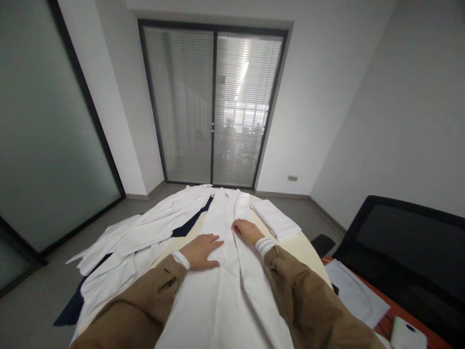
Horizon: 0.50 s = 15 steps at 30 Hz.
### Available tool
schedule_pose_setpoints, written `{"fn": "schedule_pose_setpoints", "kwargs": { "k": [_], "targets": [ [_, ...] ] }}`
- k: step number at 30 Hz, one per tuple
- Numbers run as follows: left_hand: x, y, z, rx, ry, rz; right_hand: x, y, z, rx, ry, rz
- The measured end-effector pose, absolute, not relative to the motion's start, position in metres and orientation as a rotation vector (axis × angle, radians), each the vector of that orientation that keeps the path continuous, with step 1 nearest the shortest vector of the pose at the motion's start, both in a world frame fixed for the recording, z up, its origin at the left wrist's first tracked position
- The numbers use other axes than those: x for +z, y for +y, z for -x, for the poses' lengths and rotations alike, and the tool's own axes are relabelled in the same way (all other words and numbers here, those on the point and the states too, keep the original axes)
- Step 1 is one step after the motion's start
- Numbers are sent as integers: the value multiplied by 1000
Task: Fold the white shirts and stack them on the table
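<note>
Two hands — left hand (201, 251) splayed flat, right hand (247, 230) fingers together — press the long white cloth garment (225, 300): limp, light, likely best gripped at edges.

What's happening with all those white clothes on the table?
A person has a long white garment spread along a round table. The left hand lies flat on it; the right hand touches its middle flap. More white clothes lie heaped at the left, a folded one at the right.
</note>
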State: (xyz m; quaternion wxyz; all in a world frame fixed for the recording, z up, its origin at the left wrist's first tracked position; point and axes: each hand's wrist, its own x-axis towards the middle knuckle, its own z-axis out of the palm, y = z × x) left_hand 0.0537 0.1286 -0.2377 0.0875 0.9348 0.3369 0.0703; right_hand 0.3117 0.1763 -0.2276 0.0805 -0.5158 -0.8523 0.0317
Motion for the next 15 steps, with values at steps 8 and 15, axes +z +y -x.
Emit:
{"fn": "schedule_pose_setpoints", "kwargs": {
  "k": [8,15],
  "targets": [
    [-211,79,-81,74,786,-2618,-238,180,-307,163,-2472,1372],
    [-218,51,-106,316,515,-2716,-248,186,-327,466,-2466,1191]
  ]
}}
